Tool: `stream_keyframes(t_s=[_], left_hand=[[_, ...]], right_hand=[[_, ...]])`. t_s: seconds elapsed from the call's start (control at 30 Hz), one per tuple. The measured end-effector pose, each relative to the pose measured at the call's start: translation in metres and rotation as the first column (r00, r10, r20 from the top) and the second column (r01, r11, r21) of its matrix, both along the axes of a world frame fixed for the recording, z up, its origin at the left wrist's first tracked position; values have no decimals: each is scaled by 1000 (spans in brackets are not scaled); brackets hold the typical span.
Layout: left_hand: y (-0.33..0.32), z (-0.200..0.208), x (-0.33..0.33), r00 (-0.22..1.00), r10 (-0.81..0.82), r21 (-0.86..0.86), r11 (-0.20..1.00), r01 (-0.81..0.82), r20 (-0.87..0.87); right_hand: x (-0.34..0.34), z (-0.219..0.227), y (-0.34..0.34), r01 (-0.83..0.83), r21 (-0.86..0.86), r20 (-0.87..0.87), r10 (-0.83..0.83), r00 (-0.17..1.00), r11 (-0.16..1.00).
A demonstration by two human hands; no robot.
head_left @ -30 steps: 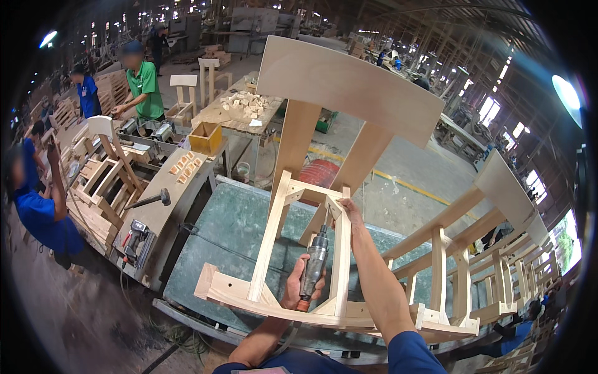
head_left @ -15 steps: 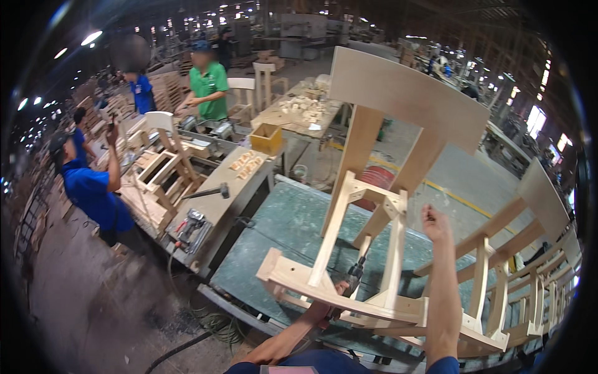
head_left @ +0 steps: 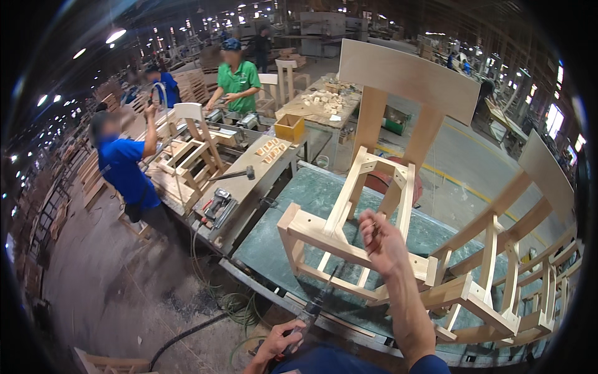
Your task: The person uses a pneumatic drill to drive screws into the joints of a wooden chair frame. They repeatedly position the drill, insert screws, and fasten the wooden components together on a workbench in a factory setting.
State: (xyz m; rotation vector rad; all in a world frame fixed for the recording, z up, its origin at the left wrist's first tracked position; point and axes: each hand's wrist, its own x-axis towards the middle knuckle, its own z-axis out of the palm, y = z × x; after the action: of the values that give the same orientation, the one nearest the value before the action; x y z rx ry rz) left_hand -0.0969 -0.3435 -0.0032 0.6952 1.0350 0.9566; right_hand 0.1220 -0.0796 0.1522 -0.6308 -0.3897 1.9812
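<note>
My left hand [head_left: 278, 340] grips a dark power drill [head_left: 309, 310] low in front of me. Its long thin bit points up and away, toward the lower rails of a pale wooden chair frame [head_left: 333, 235]. The chair has no seat panel, and its broad backrest board [head_left: 408, 80] rises on the far side. Above the front rail, my right hand [head_left: 383, 244] is closed in a pinch. Something small and dark shows at its fingers, too small to name. Beneath the chair is a dusty green tabletop [head_left: 274, 234].
More chair frames [head_left: 492, 268] stand in a row on the right. On the left, a bench [head_left: 240, 199] carries a hammer [head_left: 240, 173], a nail gun [head_left: 218, 207], wood blocks and a yellow box [head_left: 289, 128]. Co-workers in blue and green shirts stand beyond it. Hoses [head_left: 240, 310] lie on the floor.
My left hand has drawn the drill back out of the chair frame toward me. My right hand has moved left, over the front rail. The view has shifted a little.
</note>
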Motion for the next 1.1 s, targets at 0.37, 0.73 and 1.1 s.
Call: stream_keyframes(t_s=[0.37, 0.73, 1.1], left_hand=[[-93, -6, 29, 900, 134, 245, 936, -252, 414], [-89, -2, 65, 910, 51, 258, 951, -170, 411], [-59, 5, 93, 932, -129, 219, 974, 55, 338]], right_hand=[[19, -122, -130, -300, -334, -41, 304, 952, 894], [74, -142, -202, -163, -197, 193, 201, 960, 967], [142, -130, -206, -24, -54, 285, 39, 958, 998]])
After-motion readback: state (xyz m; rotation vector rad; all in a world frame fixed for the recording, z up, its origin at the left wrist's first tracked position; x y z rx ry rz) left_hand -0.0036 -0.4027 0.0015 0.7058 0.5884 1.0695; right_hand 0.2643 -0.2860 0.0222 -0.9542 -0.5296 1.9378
